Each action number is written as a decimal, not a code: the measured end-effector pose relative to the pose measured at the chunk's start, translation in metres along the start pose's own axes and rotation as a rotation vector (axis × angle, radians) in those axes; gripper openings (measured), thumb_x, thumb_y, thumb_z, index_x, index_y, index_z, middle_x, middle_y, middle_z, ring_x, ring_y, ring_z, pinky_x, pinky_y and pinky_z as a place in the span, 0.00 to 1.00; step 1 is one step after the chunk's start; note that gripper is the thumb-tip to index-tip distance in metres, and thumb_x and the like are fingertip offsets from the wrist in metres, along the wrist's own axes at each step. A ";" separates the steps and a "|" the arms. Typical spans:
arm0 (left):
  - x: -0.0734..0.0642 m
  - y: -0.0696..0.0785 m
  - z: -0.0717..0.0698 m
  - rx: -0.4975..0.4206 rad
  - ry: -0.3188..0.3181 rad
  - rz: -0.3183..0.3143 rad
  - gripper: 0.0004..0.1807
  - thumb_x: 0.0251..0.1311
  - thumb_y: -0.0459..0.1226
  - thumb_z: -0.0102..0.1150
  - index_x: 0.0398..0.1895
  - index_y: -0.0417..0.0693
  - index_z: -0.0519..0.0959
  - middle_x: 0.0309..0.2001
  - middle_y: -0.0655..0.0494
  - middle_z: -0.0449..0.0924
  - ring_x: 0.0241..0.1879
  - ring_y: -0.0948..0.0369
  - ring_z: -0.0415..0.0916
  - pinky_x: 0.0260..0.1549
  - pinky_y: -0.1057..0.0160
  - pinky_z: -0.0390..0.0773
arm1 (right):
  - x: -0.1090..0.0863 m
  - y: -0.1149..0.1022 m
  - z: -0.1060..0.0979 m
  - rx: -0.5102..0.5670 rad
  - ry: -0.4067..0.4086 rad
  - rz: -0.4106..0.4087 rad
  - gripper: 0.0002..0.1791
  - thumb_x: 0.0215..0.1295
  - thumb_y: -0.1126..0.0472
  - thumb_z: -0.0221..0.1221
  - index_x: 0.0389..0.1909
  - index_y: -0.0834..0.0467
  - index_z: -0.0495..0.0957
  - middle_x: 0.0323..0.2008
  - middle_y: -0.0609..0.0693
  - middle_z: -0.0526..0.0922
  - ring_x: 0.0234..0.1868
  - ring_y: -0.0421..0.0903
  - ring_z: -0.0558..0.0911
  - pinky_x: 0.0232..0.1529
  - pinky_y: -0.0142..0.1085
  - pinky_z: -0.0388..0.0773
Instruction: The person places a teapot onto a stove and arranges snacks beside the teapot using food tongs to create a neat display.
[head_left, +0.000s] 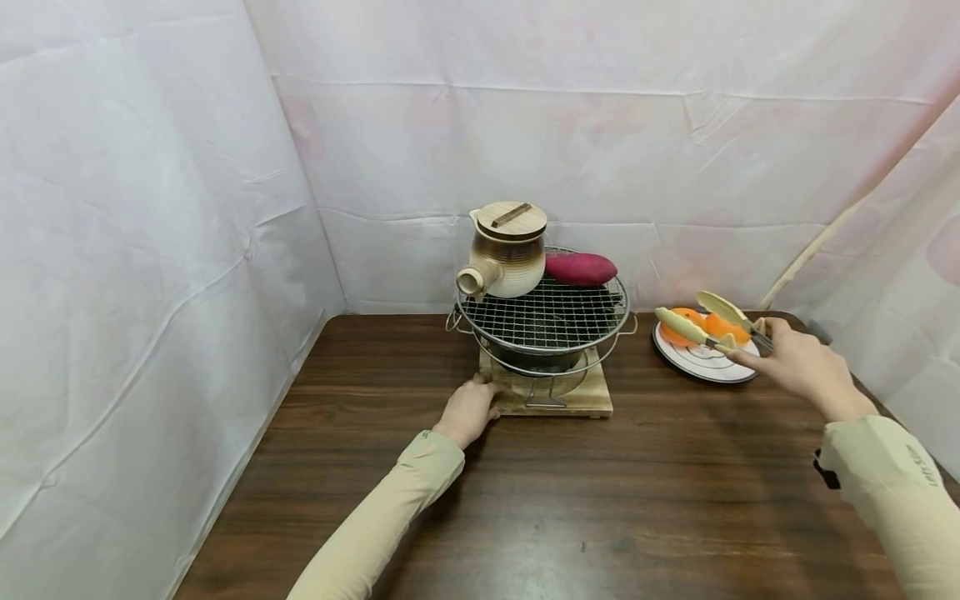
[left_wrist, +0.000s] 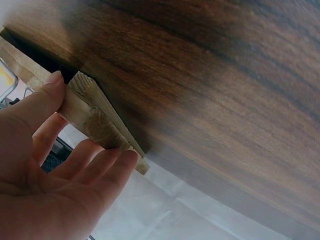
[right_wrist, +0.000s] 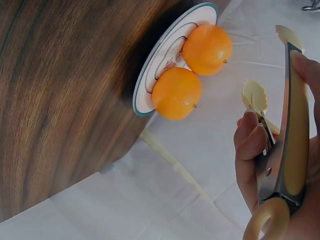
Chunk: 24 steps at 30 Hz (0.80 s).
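Observation:
My left hand (head_left: 468,410) grips the left edge of a square wooden board (head_left: 596,398), thumb on one side and fingers on the other in the left wrist view. On that board stands a round tabletop grill (head_left: 551,325) with a wire mesh top. A ceramic side-handled teapot (head_left: 517,267) with a wooden lid sits on the mesh, beside a purple-red sweet potato (head_left: 581,269). My right hand (head_left: 810,371) holds cream-tipped tongs (right_wrist: 296,125), their jaws spread apart. In the head view they overlap two oranges (right_wrist: 176,93) on a white plate (head_left: 701,365); in the right wrist view nothing is between the tips.
A dark wood-grain table (head_left: 585,508) carries everything. Pale fabric sheets (head_left: 570,142) hang behind it and along both sides, close to the table edges. The plate stands near the right back corner, apart from the grill.

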<state>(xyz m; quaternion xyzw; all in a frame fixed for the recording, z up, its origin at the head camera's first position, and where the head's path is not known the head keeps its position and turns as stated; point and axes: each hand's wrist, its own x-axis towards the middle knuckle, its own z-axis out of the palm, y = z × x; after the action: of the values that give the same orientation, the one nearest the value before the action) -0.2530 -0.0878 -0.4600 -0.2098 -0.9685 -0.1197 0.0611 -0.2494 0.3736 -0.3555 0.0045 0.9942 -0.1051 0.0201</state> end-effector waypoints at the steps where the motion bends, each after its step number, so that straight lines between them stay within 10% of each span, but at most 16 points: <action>1: 0.000 0.000 0.000 0.001 0.000 -0.001 0.22 0.53 0.34 0.69 0.54 0.52 0.81 0.50 0.47 0.82 0.43 0.48 0.83 0.39 0.54 0.84 | 0.001 0.000 0.001 0.001 -0.003 0.003 0.60 0.58 0.24 0.48 0.68 0.74 0.49 0.55 0.78 0.69 0.47 0.75 0.76 0.28 0.60 0.72; 24: 0.003 -0.001 0.003 0.040 -0.016 -0.013 0.22 0.53 0.39 0.69 0.54 0.53 0.81 0.50 0.51 0.83 0.45 0.50 0.83 0.42 0.55 0.83 | 0.021 0.003 0.004 -0.064 -0.031 0.012 0.64 0.53 0.20 0.47 0.66 0.76 0.54 0.53 0.79 0.71 0.44 0.75 0.77 0.24 0.57 0.72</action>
<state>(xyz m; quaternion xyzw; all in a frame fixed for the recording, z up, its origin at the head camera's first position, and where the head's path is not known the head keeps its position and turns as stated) -0.2562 -0.0863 -0.4624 -0.2033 -0.9725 -0.0988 0.0567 -0.2701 0.3758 -0.3604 0.0079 0.9966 -0.0730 0.0360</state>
